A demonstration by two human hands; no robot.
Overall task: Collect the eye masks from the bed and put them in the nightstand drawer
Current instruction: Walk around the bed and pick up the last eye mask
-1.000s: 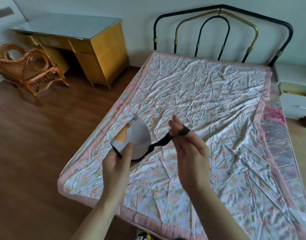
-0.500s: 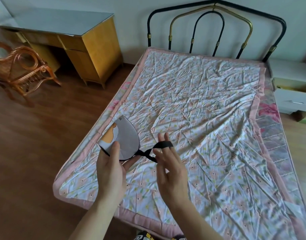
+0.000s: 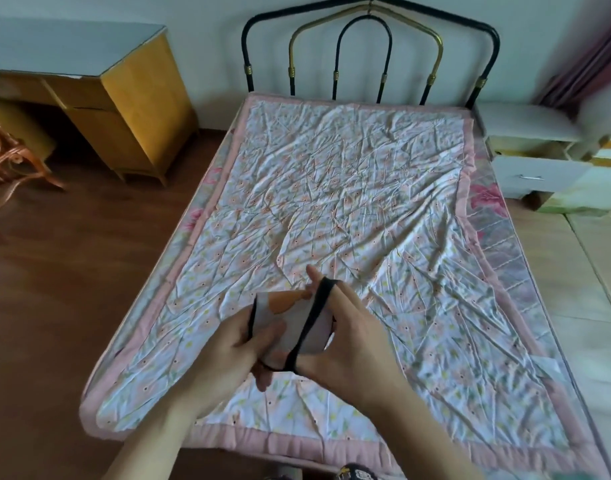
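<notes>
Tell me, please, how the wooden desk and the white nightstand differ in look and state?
The yellow wooden desk stands left of the bed, the white nightstand right of it. The desk has a pale glassy top; the nightstand is white throughout. The nightstand's drawer is pulled out; the desk looks closed. Both stand by the headboard wall.

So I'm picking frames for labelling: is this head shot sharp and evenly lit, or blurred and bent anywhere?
Head view: soft daylight, no glare. The eye mask, held in the left hand and right hand, is fairly sharp. The right edge smears around the nightstand and curtain. The wide lens bows the bed edges.
</notes>
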